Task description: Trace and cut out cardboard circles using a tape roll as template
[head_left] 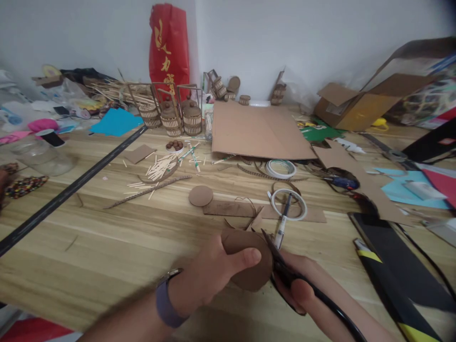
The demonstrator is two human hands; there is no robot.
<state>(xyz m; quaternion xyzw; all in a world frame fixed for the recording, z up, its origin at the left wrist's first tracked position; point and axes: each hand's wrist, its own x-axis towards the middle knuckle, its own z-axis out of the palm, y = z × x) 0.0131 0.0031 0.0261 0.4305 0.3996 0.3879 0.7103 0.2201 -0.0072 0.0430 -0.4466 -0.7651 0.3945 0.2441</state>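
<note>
A roundish piece of brown cardboard [249, 275] is held in my left hand [213, 266], thumb on top, fingers hidden beneath. My right hand [302, 289] is closed round black-handled scissors [281, 266], whose blades are apart at the cardboard's right edge. Just past the hands are thin offcuts [254, 221] and a long cardboard strip [231, 208]. A cut cardboard disc [201, 195] lies flat to the left of the strip. The pen [282, 230] rests across a white tape roll [302, 204].
A large cardboard sheet [260, 128] lies at the back, beside small stick-sided baskets [192, 118]. Loose wooden sticks [162, 167] are scattered left of centre. An open carton [356, 109] stands back right; a jar [46, 156] is at the left.
</note>
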